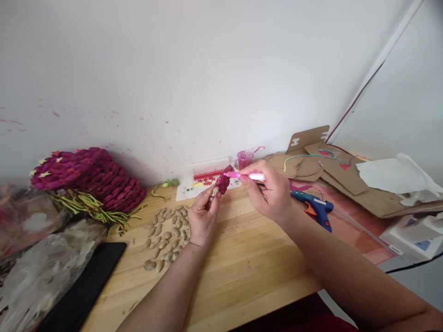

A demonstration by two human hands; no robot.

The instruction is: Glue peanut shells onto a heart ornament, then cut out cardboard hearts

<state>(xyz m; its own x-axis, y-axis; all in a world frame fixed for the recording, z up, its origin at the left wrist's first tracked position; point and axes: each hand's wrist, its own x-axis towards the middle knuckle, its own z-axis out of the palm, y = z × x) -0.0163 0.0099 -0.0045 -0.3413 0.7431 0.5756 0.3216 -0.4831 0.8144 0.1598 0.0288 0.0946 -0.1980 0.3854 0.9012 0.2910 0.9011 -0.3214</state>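
My left hand (202, 221) grips a small piece made of peanuts (224, 184), held tilted above the wooden table. Most of that piece is magenta, while its lower end near my fingers is still bare shell colour. Pinched in my right hand (272, 196) is a paintbrush (256, 176) with a white handle and a pink front part. Its tip touches the magenta side of the piece. Loose unpainted peanuts (168, 237) lie spread on the table left of my left forearm. Behind my hands, against the wall, stands a plastic cup of magenta paint (245, 159).
Magenta peanut-covered pieces (110, 180) are stacked at left, with yellow-green cords (93, 207). A plastic bag (51, 267) and a black flat slab (86, 281) lie nearer. To the right are a blue glue gun (321, 210) and cardboard cutouts (341, 175). Small stars (197, 184) lie behind.
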